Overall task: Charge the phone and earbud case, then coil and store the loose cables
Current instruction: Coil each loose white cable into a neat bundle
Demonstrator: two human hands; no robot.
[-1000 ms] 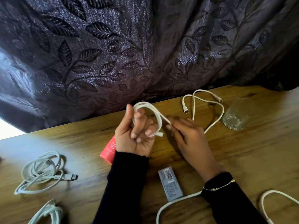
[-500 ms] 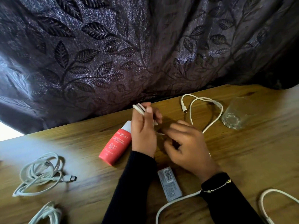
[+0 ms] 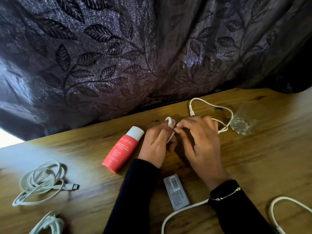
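Two hands meet over the grainy wooden table, just right of the red sunscreen tube: left hand grips a small white cable coil, right hand pinches its end. Beyond them lies a round clear glass.

I see my left hand curled, its fingers pinching a white cable. My right hand pinches it also, palm down, both wrists in black sleeves.
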